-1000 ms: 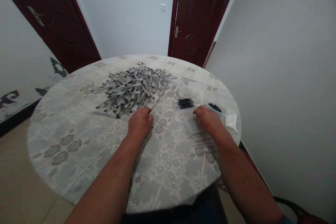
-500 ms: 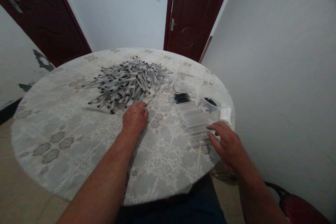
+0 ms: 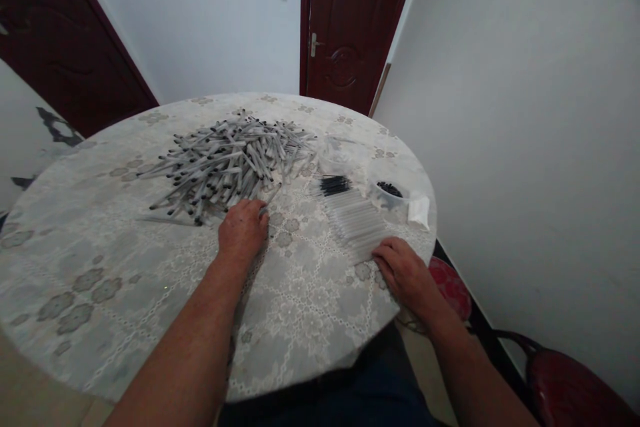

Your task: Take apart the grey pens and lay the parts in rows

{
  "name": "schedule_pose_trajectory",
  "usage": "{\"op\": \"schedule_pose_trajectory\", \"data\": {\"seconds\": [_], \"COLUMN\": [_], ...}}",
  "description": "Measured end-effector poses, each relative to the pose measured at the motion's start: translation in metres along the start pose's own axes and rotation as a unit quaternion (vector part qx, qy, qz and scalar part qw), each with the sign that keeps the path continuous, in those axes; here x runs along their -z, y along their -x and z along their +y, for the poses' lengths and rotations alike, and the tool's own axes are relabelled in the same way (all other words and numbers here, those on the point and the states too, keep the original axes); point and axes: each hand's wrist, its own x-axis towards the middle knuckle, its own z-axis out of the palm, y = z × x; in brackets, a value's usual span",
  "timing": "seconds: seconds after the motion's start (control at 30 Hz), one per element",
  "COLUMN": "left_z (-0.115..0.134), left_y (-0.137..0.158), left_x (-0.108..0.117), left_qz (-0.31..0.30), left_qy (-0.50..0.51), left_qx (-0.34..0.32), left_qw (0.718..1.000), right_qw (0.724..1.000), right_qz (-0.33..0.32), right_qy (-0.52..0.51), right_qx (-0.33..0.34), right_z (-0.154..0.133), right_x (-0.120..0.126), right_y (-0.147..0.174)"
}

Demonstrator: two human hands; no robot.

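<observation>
A big heap of whitish, dark-ended pens lies at the left of the table. At the heap's near right edge my left hand is closed, and a slim pen sticks out past its fingers. To the right, clear pen barrels lie side by side in a neat row, with several black-ended ones at its far end. My right hand pinches the near right end of that row, its fingertips on a barrel end. What lies inside either grip is partly hidden.
A clear tub of small black pieces stands beyond the row, with a white block beside it. Crumpled clear plastic lies behind. The round table has a patterned cloth; a red stool stands below its right edge.
My right thumb and fingers have come together at the near end of the barrel row. My left hand stays by the heap. The view has shifted slightly to the right.
</observation>
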Motion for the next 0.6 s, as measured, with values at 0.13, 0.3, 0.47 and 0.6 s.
{"op": "schedule_pose_trajectory", "data": {"seconds": [0.13,0.3,0.47,0.6], "left_z": [-0.0005,0.0013,0.0011,0.0005], "left_y": [-0.0004,0.0010,0.0018,0.0014], "left_x": [-0.0006,0.0005,0.0014,0.0017], "left_qz": [-0.005,-0.001,0.001,-0.017], "left_qy": [-0.007,-0.003,-0.001,-0.011], "left_qx": [0.000,-0.002,0.002,0.016], "left_qw": [1.000,1.000,1.000,1.000], "right_qw": [1.000,1.000,0.999,0.999], "right_qz": [0.010,0.024,0.035,0.042], "right_qy": [-0.002,-0.004,-0.012,-0.021], "right_qx": [0.003,0.007,0.006,0.010], "right_z": [0.0027,0.0016,0.0001,0.0028], "right_x": [-0.0035,-0.0053,-0.0058,-0.0079], "right_y": [-0.0028,-0.0036,-0.0029,-0.0004]}}
